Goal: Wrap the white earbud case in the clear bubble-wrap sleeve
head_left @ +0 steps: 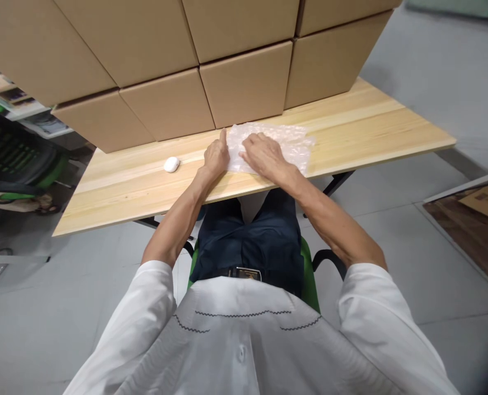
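Nearest the camera, at 6 o'clock, a white shirt [211, 351] with dark wavy stitching; dark trousers [219, 236] just beyond. Toward 12 o'clock, spread wrinkled on the wooden surface [136, 186], translucent plastic sheet [299, 140], apparently bubble wrap. Right hand [263, 153] on top, fingers curled; left hand [216, 156] at the sheet's 9 o'clock edge, one digit pointing toward 12. Hands apart from each other, with sheet showing between; cannot tell whether either pinches the film. Likely to skid or bunch if pushed unevenly, being thin and slick; could crumple against the brown cardboard boxes [247, 88] at 12 o'clock if shoved that way, or slip over the near edge if dragged toward 6. At 10 o'clock, small white case [172, 164], easily knocked by a wide leftward sweep.
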Motion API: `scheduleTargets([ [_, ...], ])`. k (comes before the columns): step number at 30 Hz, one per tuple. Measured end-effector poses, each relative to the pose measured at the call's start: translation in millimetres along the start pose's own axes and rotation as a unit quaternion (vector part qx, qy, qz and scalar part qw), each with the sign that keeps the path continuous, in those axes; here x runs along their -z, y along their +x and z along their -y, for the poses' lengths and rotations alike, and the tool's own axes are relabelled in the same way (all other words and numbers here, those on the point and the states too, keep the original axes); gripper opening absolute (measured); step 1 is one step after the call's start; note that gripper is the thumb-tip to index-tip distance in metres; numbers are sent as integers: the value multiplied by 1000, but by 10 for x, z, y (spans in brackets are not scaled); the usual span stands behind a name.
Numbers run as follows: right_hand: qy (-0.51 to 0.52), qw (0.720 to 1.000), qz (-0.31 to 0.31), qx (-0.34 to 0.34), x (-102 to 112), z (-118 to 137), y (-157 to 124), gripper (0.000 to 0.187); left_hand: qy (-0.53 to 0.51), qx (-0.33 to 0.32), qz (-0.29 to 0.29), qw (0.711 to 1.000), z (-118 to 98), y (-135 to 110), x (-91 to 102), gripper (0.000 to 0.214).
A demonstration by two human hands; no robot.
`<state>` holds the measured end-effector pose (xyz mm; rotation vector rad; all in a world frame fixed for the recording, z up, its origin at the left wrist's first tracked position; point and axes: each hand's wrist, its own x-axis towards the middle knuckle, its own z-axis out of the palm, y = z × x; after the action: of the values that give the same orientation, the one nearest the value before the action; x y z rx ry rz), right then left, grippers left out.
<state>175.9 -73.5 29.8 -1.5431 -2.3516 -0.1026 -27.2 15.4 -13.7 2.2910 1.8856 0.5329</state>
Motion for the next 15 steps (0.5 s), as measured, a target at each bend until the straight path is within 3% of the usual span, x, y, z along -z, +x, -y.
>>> scheduleTargets([
  [4,32,994,12,103,-236,242,-62,56,-8,-17,-2,1000,34,12,-27,83],
  [8,53,993,51,90,-378,191,-115,72,-15,-18,-14,1000,60,47,-81,82],
  [15,77,986,136,64,-417,-26,-128,85,-55,-19,-33,998,48,55,-114,74],
])
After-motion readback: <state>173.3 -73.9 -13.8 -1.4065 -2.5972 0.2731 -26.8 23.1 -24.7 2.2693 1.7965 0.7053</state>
